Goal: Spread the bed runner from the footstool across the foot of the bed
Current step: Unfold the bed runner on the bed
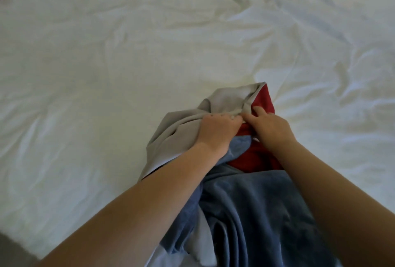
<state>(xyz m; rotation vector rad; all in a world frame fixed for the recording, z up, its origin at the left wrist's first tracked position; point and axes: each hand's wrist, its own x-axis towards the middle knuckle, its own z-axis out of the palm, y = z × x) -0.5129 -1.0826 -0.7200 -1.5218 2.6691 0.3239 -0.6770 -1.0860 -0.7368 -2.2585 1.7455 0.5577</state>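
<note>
The bed runner (245,198) lies bunched on the white bed (106,74), near its front edge. It has blue, red and grey panels. My left hand (215,132) is closed on a grey fold of the runner. My right hand (269,125) pinches the fabric where grey meets red, right beside the left hand. Both forearms cross over the blue part. The footstool is out of view.
Rumpled white bedding fills almost the whole view, with deeper creases at the right and top right. A dark strip shows at the top left corner and the bottom left corner, off the bed.
</note>
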